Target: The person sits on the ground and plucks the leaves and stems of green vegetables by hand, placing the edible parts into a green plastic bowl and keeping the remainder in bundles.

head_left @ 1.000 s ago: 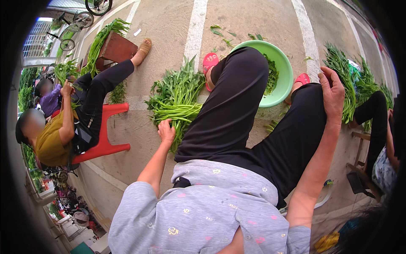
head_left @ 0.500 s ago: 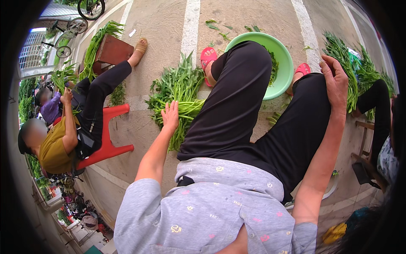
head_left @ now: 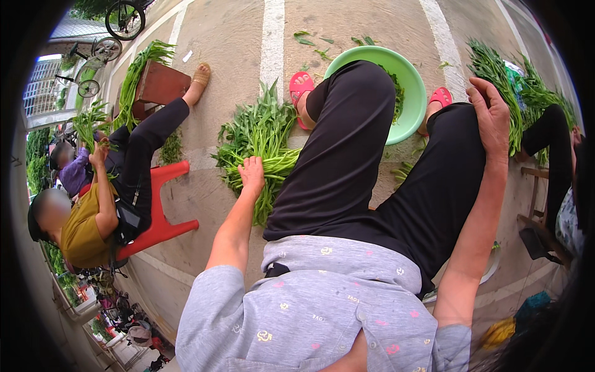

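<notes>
The left hand (head_left: 252, 173) is stretched down to the pile of greens (head_left: 260, 139) lying on the pavement (head_left: 347, 25) just left of the left leg. Its palm is laid flat on the stalks, fingers together and only slightly curled; nothing is clamped or lifted. The pile is spread with leafy tops pointing away from the person and stalk ends toward the hand.

The right hand (head_left: 493, 115) is rested on the right knee, fingers spread loosely, with nothing held in it.

A green basin (head_left: 412, 93) is set on the pavement between the feet, partly hidden behind the left knee; some greens are seen inside it. Pink sandals (head_left: 299, 90) are worn on both feet, one just left of the basin, the other at its right edge.

A second heap (head_left: 496, 80) of greens is laid to the right, beyond the right hand. A few loose leaves are scattered on the pavement above the basin.

To the left, another person is seated on a red stool (head_left: 162, 208), a bunch (head_left: 90, 121) of greens held up in their hands. A brown box (head_left: 162, 85) topped with more greens is placed near their foot. Bicycles (head_left: 124, 17) are parked at the upper left.
</notes>
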{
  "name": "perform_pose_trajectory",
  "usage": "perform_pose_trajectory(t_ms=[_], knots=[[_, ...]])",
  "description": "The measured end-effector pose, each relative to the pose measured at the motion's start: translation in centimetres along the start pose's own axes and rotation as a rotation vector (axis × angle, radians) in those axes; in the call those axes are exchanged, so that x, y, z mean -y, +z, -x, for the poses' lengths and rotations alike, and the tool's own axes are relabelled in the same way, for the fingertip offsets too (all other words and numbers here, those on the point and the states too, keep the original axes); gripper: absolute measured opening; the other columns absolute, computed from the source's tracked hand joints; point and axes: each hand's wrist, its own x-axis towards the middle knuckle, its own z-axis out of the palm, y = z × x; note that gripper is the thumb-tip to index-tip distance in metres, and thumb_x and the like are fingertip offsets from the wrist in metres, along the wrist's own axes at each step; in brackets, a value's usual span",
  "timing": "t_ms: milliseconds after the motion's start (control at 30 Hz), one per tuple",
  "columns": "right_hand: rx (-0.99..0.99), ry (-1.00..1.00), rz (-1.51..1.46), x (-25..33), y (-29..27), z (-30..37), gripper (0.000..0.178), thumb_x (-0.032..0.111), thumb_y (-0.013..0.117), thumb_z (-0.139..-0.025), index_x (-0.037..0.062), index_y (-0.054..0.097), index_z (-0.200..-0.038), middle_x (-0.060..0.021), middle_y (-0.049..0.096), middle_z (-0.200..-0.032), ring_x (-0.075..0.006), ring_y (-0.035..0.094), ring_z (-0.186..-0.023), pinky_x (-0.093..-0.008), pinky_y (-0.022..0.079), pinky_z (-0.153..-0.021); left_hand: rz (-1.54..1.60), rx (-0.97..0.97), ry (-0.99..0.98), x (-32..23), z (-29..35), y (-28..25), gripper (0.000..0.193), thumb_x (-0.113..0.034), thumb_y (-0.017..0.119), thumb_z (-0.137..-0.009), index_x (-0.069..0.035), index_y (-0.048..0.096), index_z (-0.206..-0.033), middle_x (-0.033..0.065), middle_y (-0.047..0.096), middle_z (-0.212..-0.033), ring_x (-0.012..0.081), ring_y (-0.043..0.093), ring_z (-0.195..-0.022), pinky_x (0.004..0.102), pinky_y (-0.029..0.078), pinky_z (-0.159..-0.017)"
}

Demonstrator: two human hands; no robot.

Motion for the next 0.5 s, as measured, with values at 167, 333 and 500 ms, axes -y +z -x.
perform_pose_trajectory(t_ms=[167, 333, 500], knots=[[-0.008, -0.006, -0.010, -0.1, 0.1, 0.0, 0.024, 0.013, 0.055, -0.085, 0.0014, 0.058, -0.105, -0.0042, 0.061, -0.089, -0.0096, 0.056, -0.081, -0.0225, 0.044, -0.075, 0.018, -0.045, 0.018, 0.3, 0.2, 0.4, 0.046, -0.006, 0.064, -0.064, -0.012, 0.046, -0.105, 0.0053, 0.048, -0.107, 0.0237, 0.041, -0.109, 0.0442, 0.031, -0.090], [-0.013, -0.004, 0.008, 0.1, 0.0, 0.0, 0.023, 0.013, 0.055, -0.084, 0.0014, 0.058, -0.104, -0.0039, 0.062, -0.088, -0.0095, 0.056, -0.080, -0.0223, 0.044, -0.074, -0.082, -0.003, 0.031, -0.1, 0.8, -0.8, 0.040, -0.013, 0.067, -0.063, -0.012, 0.050, -0.099, 0.0053, 0.049, -0.104, 0.0229, 0.043, -0.104, 0.0417, 0.033, -0.085], [-0.015, 0.001, -0.015, 0.1, 0.0, 0.0, 0.023, 0.014, 0.055, -0.084, 0.0013, 0.058, -0.104, -0.0040, 0.061, -0.088, -0.0096, 0.056, -0.081, -0.0224, 0.044, -0.075, -0.084, -0.020, 0.044, 0.4, 1.0, -0.1, 0.039, -0.019, 0.069, -0.062, -0.012, 0.052, -0.097, 0.0049, 0.052, -0.102, 0.0218, 0.044, -0.104, 0.0415, 0.032, -0.086]])
